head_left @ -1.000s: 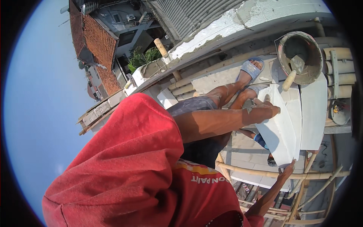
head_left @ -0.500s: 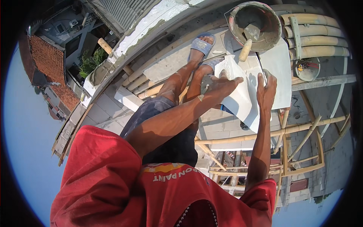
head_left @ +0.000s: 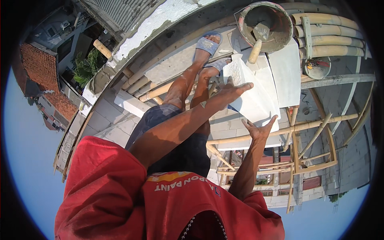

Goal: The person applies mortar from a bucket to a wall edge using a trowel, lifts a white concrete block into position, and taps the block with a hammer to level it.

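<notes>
A white lightweight building block (head_left: 256, 90) is tilted between my hands, its far end rough and broken. My left hand (head_left: 233, 93) grips its left side, with the thumb stretched over the face and the other fingers partly hidden. At the block's near end, my right hand (head_left: 259, 130) is open, fingers and thumb spread against or just beside the edge; contact is hard to tell. Beyond the block, a trowel (head_left: 256, 51) with a wooden handle leans in a bucket (head_left: 243, 32) of grey mortar. White slabs (head_left: 285, 76) lie to the right of the block.
Bamboo poles (head_left: 334, 41) are stacked at the far right, beside a smaller bucket (head_left: 320, 74). A bamboo scaffold rail (head_left: 312, 127) crosses below the work spot. My sandalled feet (head_left: 208, 44) stand on a board near a mortar-smeared wall edge (head_left: 138, 34); tiled roofs (head_left: 38, 66) lie below at left.
The block has turned and tipped up, showing its thick side. My right hand has moved from its right edge down to the near end, fingers spreading. My left hand stays on the left side.
</notes>
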`<state>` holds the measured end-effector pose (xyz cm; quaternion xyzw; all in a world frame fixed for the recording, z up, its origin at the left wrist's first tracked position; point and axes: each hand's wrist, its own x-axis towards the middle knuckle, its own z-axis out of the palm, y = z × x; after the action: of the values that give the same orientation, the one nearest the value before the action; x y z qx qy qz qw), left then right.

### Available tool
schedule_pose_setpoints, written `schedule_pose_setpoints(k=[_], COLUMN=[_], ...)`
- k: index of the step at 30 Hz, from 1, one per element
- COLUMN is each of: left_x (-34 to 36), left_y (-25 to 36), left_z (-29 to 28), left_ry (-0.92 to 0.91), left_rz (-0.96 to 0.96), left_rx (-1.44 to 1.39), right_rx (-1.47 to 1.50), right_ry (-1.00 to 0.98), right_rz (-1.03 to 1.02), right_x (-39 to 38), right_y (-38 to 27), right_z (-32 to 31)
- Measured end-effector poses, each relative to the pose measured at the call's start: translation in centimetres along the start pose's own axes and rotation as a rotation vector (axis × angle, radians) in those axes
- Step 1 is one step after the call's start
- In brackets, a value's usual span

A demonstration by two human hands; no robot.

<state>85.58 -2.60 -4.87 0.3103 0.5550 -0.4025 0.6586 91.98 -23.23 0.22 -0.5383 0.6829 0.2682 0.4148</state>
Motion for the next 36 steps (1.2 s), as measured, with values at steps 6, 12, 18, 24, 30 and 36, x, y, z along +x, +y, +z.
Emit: schedule_pose_setpoints(k=[6, 12, 18, 24, 30, 36], left_x=[0.8, 0.3, -0.2, -2.0, -6.9, -16.2], left_y=[-0.9, -2.1, -2.1, -2.3, -5.3, -3.3], left_z=[-0.6, -1.4, -0.9, -1.0, -0.5, 0.2], left_ry=[-0.023, -0.065, -0.079, -0.039, -0.089, -0.513], left_rz=[0.01, 0.086, 0.113, 0.124, 0.123, 0.031], left_rx=[0.096, 0.044, 0.068, 0.128, 0.109, 0.141], right_rx=[0.041, 0.066, 0.077, 0.088, 0.026, -0.074], right_ry=[-0.236, -0.152, -0.121, -0.19, -0.322, -0.272], right_rz=[0.023, 0.101, 0.077, 0.067, -0.089, -0.599], right_x=[1.0, 0.1, 4.2, 2.4, -2.6, -11.7], right_y=[0.6, 0.7, 0.9, 1.4, -0.2, -6.9], right_z=[1.2, 3.3, 0.7, 0.4, -2.9, -7.5])
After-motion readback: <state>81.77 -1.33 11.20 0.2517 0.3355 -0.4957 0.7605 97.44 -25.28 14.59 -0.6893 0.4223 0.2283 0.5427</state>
